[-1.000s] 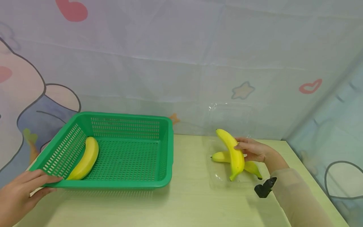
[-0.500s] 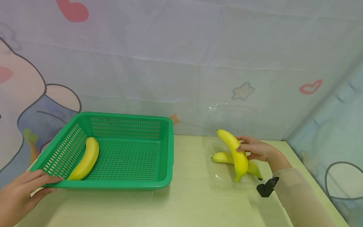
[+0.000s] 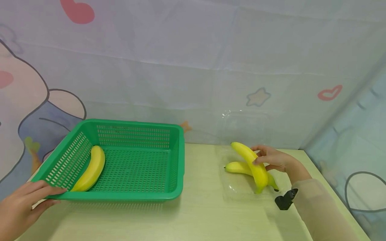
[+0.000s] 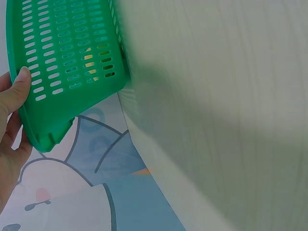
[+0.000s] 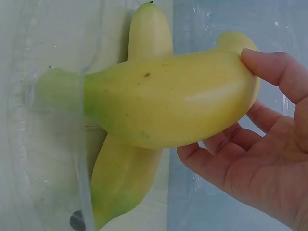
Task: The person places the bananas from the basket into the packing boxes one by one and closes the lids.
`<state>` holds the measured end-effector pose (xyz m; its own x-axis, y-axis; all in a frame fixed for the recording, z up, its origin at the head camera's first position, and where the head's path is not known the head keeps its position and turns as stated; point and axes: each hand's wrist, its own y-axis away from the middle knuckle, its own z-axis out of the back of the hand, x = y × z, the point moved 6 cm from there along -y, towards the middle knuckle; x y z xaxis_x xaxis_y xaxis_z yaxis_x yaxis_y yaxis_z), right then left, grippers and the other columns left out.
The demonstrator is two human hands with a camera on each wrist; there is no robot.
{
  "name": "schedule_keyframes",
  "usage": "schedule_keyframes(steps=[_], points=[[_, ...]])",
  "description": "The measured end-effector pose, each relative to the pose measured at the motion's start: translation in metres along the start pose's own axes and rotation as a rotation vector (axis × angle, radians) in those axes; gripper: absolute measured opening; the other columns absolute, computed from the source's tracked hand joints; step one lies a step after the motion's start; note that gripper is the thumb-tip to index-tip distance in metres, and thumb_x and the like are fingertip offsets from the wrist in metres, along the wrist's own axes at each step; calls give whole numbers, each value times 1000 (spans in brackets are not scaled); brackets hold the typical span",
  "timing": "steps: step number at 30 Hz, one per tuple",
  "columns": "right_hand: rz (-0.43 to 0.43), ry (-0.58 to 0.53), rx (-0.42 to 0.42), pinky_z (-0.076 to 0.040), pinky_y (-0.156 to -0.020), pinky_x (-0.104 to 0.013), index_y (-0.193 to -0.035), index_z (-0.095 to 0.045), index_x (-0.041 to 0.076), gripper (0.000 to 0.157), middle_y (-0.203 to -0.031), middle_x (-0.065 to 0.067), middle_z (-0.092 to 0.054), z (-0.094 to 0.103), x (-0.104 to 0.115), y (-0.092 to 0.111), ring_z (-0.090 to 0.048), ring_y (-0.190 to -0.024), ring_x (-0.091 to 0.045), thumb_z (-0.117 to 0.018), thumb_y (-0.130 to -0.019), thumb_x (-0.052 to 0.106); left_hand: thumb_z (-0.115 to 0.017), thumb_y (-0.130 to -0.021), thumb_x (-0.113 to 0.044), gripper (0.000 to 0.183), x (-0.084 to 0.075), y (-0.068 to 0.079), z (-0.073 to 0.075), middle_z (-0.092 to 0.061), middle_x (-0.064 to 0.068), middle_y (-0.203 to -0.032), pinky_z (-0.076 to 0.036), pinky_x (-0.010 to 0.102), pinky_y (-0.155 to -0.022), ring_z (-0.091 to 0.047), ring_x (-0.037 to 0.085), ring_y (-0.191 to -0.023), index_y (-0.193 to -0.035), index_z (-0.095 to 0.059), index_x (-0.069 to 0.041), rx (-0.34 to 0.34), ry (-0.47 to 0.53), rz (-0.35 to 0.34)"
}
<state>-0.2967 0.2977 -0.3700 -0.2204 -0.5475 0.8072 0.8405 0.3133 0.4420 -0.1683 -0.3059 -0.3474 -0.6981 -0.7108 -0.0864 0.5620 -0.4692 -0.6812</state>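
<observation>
A: Represented at right, in the head view?

B: Pinched between thumb and fingers of the right hand (image 3: 272,160): a plump, curved, yellow banana with a greenish stem end (image 5: 168,101). Was held slantwise over, and crosswise to, a second curved yellow banana (image 3: 236,167), seen lying in an open box of thin clear plastic (image 3: 238,187) with its clear lid (image 3: 245,122) raised behind. Could not tell of any contact between the two.

A: And at left?

B: Gripped at its near left corner by the left hand (image 3: 28,206): a green, rectangular, slotted plastic basket (image 3: 120,196). Contained a third curved yellow banana (image 3: 94,169), resting along its left side. Was located on a pale, wood-grained tabletop (image 3: 199,207).

A: Step in hand?

B: Judged to be the setting-down of the upper banana in the box, not yet complete. Noted in support: stem end visible through the clear wall in the right wrist view.

A: Required of the next move?

B: Called, probably, for lowering the pinched banana gently until well supported across the lower one, then for parting thumb and fingers without dragging on the thin wall. Seemed also to demand care against rolling, given such rounded, crossed shapes.
</observation>
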Motion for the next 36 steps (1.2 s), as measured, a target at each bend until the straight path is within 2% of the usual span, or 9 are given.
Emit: schedule_keyframes(steps=[8,16,21,25,31,36], points=[[-28,49,-2,-48,-83,-42,-140,-28,-1,69,-119,-19,-46,-3,-8,-3,-52,-95,-26,-67,-84,14,-30,-91,-60,64,-2,-1,0,-50,-18,-73,-30,14,-53,-41,-2,-62,-80,-69,-9,-1,-1,-2],[-2,121,3,-48,-81,-41,-139,-33,1,68,-122,-20,-45,-4,-3,-3,-53,-96,-28,-68,-84,17,-31,-91,-60,65,-1,1,0,-51,-18,-72,-28,13,-52,-41,-3,-61,-80,-69,-8,-6,5,3],[13,231,-9,-46,-84,-46,-138,-37,4,65,-129,-26,-38,-3,6,2,-47,-108,-35,-69,-83,17,-31,-91,-60,65,-1,0,0,-51,-18,-73,-26,12,-52,-39,-3,-61,-81,-69,-8,2,6,1],[26,301,7,-46,-85,-47,-134,-44,5,61,-129,-26,-39,-6,11,4,-42,-113,-39,-71,-80,14,-31,-91,-59,65,-2,-1,1,-51,-17,-72,-25,12,-52,-38,-3,-60,-80,-69,-7,-4,7,0],[60,366,45,-46,-81,-39,-129,-50,6,58,-118,-17,-47,-12,6,2,-45,-104,-31,-72,-76,13,-30,-91,-60,66,-3,-2,2,-51,-16,-71,-24,11,-52,-37,-3,-60,-79,-69,-8,-14,-1,9],[91,327,75,-44,-79,-37,-126,-54,4,56,-114,-16,-48,-17,6,0,-45,-99,-29,-72,-74,10,-30,-91,-60,66,-3,-2,2,-51,-16,-72,-24,11,-52,-36,-3,-60,-79,-69,-8,-21,1,12]])
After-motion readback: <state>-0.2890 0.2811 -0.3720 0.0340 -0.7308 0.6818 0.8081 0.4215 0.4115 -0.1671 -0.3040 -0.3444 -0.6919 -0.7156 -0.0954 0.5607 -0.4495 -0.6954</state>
